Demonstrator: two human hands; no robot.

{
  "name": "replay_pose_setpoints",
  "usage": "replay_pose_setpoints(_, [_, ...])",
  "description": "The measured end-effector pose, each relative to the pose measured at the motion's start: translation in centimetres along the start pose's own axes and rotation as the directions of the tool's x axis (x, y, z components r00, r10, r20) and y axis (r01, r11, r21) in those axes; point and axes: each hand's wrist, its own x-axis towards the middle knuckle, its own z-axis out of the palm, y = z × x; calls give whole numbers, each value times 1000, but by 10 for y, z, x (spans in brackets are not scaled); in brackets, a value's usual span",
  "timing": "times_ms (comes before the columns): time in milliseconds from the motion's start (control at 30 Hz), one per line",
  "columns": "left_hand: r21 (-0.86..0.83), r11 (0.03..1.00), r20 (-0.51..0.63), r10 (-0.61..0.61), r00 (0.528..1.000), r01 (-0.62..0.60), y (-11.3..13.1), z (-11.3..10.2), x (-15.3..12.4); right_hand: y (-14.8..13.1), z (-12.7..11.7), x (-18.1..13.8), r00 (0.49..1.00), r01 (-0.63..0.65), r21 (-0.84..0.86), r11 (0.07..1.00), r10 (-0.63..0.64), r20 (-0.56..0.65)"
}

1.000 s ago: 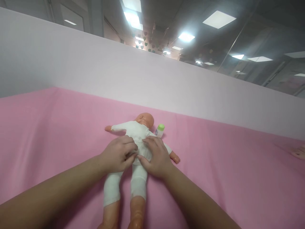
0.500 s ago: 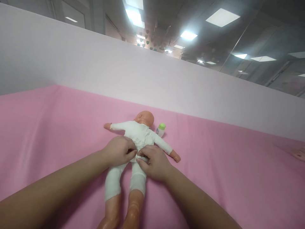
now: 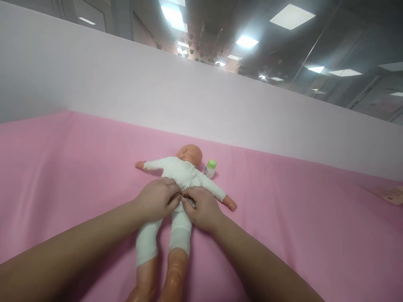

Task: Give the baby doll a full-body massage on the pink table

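A baby doll (image 3: 191, 154) lies on its back or front, I cannot tell which, with arms spread and head away from me. It wears a white one-piece suit (image 3: 181, 170) reaching below the knees. Over the doll's middle, my left hand (image 3: 160, 197) is closed, thumb and fingers pinching the suit's cloth. Right against it, my right hand (image 3: 203, 207) pinches the cloth as well. The two sets of fingertips meet at the waist and hide the exact spot they grip. Beside the doll's head stands a small bottle with a green cap (image 3: 210, 168).
A pink sheet (image 3: 283, 218) covers the surface under the doll. Behind it runs a low white wall (image 3: 141, 92) with glass above. At the far right edge is a pale hand-like shape (image 3: 393, 195), partly cut off.
My hands have drawn closer together and slightly up the doll's middle, still pinching the cloth. The whole view has shifted a little.
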Motion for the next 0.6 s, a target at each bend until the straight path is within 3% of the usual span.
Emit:
replay_pose_setpoints(167, [3, 1000, -12, 5, 1000, -5, -2, 2, -1, 0, -2, -2, 999, 32, 45, 998, -33, 7])
replay_pose_setpoints(267, [60, 993, -144, 114, 983, -107, -1, 3, -4, -1, -4, -2, 997, 78, 101, 992, -76, -30])
replay_pose_setpoints(400, [183, 956, -316, 280, 907, -231, 3, 4, -4, 2, -5, -1, 977, 112, 108, 988, -89, -195])
replay_pose_setpoints(500, [157, 942, -258, 330, 908, -297, 4, 4, -2, 7, -4, 0, 948, 82, 79, 993, -53, -315])
replay_pose_setpoints(600, [112, 976, -177, 202, 963, -184, 2, 4, -1, 10, -1, 2, 962, 22, 47, 999, -9, -274])
